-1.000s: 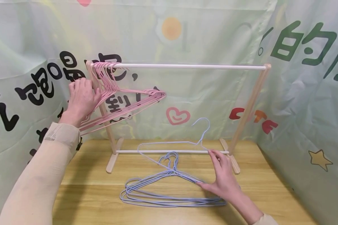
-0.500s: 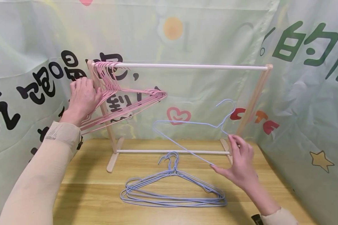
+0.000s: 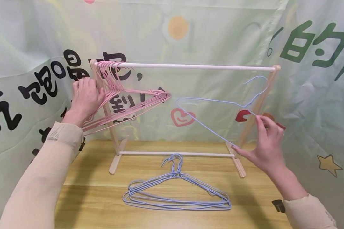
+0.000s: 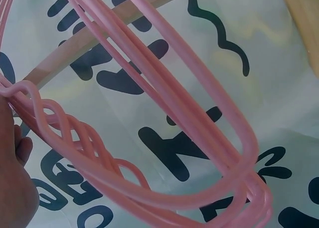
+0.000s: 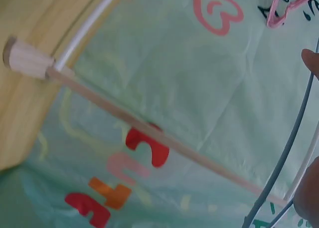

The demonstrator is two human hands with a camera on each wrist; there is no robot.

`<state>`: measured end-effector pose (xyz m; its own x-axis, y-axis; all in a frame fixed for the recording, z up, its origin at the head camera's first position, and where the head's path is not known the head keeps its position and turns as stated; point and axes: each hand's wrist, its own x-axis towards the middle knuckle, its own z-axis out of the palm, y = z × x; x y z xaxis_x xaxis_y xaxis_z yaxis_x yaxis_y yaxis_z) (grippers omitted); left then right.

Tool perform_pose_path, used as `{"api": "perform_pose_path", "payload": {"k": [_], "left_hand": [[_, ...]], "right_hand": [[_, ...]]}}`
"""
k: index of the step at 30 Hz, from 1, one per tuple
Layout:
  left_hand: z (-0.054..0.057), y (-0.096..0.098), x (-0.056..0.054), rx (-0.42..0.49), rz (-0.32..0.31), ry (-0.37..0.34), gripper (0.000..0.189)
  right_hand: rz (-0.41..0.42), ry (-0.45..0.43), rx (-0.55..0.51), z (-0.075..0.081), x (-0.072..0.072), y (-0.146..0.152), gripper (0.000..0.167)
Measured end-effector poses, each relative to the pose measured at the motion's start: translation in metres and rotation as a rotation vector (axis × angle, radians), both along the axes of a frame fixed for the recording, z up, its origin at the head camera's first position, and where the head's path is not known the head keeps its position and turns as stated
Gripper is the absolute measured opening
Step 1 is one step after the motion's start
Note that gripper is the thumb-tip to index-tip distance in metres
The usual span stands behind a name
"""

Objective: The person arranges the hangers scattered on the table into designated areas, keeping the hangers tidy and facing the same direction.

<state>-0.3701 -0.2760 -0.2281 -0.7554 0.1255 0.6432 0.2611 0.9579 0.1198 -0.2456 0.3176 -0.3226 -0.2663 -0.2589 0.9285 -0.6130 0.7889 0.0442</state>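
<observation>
At the left end of the rack's white top rail (image 3: 189, 66) hangs a bunch of pink hangers (image 3: 111, 90). My left hand (image 3: 85, 98) grips their near shoulders beside the left post; its fingers are partly hidden, though the left wrist view shows it against the pink hangers (image 4: 189, 123). Off to the right, my right hand (image 3: 267, 144) pinches one end of a blue hanger (image 3: 210, 100), thumb on the lower wire and fingers on the upper arm. Its hook is raised just below the rail, near the right post. On the table lies a pile of blue hangers (image 3: 177, 174).
The wooden rack has a right post (image 3: 258, 105) behind the raised hanger and a white lower bar (image 3: 160, 153) close to the tabletop (image 3: 149, 219). A printed cloth (image 3: 149, 38) stands behind and along both sides.
My right hand has lifted the blue hanger up and to the right, away from the pile, toward the rail's right end. My left hand stays on the pink hangers.
</observation>
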Motion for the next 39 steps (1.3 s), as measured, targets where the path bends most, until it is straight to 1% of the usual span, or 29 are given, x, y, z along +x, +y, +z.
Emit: {"api": "perform_pose_path", "payload": {"k": [4,11,14,21,28,32,34,39], "left_hand": [[0.000,0.001,0.000,0.000,0.000,0.006,0.033],[0.001,0.001,0.001,-0.004,0.005,0.007,0.034],[0.001,0.002,0.001,-0.010,0.006,0.009,0.034],[0.000,0.002,0.003,-0.018,0.010,0.022,0.034],[-0.001,0.001,0.003,-0.016,0.015,0.015,0.033],[-0.001,0.001,0.002,-0.018,0.019,0.009,0.033],[-0.001,0.001,0.002,-0.018,0.021,0.006,0.034],[0.000,0.002,0.001,-0.016,0.025,-0.009,0.036]], "right_hand": [[-0.037,0.006,0.028,0.014,-0.007,0.015,0.116],[-0.137,-0.078,0.077,0.038,-0.013,0.039,0.121],[-0.177,-0.091,0.097,0.047,-0.015,0.046,0.123],[-0.305,-0.206,0.164,0.061,-0.016,0.056,0.139],[-0.360,-0.298,0.192,0.067,-0.017,0.060,0.148],[-0.371,-0.306,0.224,0.065,-0.019,0.063,0.148],[-0.373,-0.311,0.241,0.063,-0.020,0.064,0.147],[-0.395,-0.342,0.268,0.058,-0.020,0.066,0.134]]}}
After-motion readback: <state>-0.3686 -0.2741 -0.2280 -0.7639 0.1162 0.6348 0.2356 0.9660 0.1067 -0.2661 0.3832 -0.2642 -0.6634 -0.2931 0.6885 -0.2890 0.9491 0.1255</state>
